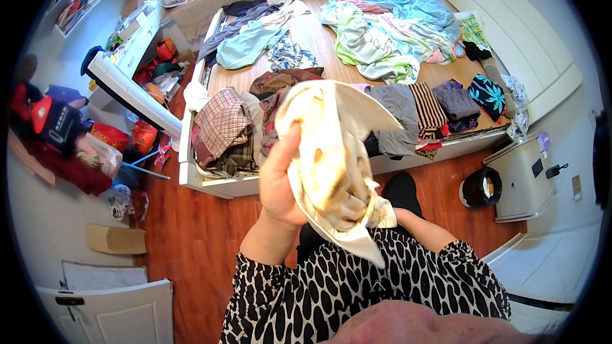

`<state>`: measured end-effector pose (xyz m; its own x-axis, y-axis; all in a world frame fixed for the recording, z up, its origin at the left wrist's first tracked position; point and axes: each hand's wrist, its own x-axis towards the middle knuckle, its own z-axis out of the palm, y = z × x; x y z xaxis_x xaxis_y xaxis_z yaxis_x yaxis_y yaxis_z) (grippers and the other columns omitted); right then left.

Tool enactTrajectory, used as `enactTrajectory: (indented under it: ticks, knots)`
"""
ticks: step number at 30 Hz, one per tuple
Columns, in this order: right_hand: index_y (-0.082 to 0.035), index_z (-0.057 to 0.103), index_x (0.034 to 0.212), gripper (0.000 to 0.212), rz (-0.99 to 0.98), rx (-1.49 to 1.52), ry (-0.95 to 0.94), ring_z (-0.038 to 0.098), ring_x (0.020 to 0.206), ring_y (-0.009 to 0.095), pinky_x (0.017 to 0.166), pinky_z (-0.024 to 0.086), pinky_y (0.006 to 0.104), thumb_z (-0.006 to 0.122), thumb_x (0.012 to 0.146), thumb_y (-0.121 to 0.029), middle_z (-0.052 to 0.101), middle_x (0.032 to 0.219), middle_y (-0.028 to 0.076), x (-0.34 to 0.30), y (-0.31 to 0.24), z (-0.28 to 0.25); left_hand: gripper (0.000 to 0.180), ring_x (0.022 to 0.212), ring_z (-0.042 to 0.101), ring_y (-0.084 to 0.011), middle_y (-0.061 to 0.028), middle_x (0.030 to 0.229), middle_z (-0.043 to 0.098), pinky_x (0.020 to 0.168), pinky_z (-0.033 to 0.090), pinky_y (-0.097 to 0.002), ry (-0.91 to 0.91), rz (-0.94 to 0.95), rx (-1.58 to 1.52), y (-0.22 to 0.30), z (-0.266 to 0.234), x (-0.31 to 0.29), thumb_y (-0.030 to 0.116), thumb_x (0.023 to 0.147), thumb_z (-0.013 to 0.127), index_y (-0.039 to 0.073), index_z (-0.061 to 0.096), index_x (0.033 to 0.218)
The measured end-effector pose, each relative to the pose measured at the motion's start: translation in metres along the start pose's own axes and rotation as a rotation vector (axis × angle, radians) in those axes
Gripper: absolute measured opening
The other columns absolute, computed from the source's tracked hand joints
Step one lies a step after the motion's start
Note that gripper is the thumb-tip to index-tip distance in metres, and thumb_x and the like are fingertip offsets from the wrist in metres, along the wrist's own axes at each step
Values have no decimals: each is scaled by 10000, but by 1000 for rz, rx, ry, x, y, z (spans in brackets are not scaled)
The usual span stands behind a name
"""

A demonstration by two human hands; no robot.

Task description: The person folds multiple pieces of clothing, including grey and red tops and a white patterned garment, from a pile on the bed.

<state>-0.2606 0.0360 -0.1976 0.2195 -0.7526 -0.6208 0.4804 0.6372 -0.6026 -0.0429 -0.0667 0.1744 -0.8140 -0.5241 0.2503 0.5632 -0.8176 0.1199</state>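
A cream collared shirt [338,159] is held up in front of my body, bunched, with a pointed collar tip at the upper right and another at the bottom. My left hand [280,178] grips its left edge, thumb on the near side and the other fingers hidden behind the cloth. My right hand [403,218] is at the shirt's lower right edge. Only its wrist end shows, and the fingers are out of sight behind the fabric. Beyond the shirt, folded clothes line the bed's near edge, among them a plaid shirt [224,121] and a striped garment [426,107].
The wooden bed base [322,32] carries loose heaps, including blue-green clothes [245,44] and pale bedding [389,25]. A white headboard [510,32] stands at right. A black bin [481,188] is on the floor at right. Bags [105,137] crowd the left wall, above a white door [118,312].
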Motion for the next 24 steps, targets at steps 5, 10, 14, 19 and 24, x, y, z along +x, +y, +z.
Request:
enactTrajectory:
  ticks: [5,10,14,19,24]
  knots:
    - [47,661,1020,229,-189,-98,314,673,817,227,736,545,357,523,888,-80,686,977,125,-37,-33,-24,486,1170,554,-306,-182,1333,507,1004,446,-453,60,13,121,6,-39,-21,272,990,395,-2,363,1390]
    - [1,593,1037,221,-748,233,83,536,561,90,515,465,237,497,954,-180,567,711,-3,-110,-134,3,456,1085,601,-252,-159,1253,560,947,489,-380,303,110,486,31,-66,-43,181,958,478,-18,382,1356]
    - [-32,615,1075,201,-976,-438,427,490,650,58,580,406,206,494,960,-145,563,801,-17,-162,-189,66,335,913,578,-83,-42,1046,618,777,477,-255,455,-7,1266,48,-91,-56,180,945,551,-36,535,1200]
    - [-8,490,848,144,-1050,-627,282,417,731,110,667,396,294,486,942,-117,427,762,39,-165,-203,126,261,644,622,-135,-50,701,631,607,492,-308,503,-560,1919,23,-115,-56,252,929,586,34,615,1070]
    - [1,480,879,203,-1243,-841,161,474,667,242,657,411,362,488,960,-185,489,741,128,-144,-188,152,339,856,655,-264,-176,995,654,742,508,-318,224,-173,2215,9,-149,-56,237,913,593,-16,600,1138]
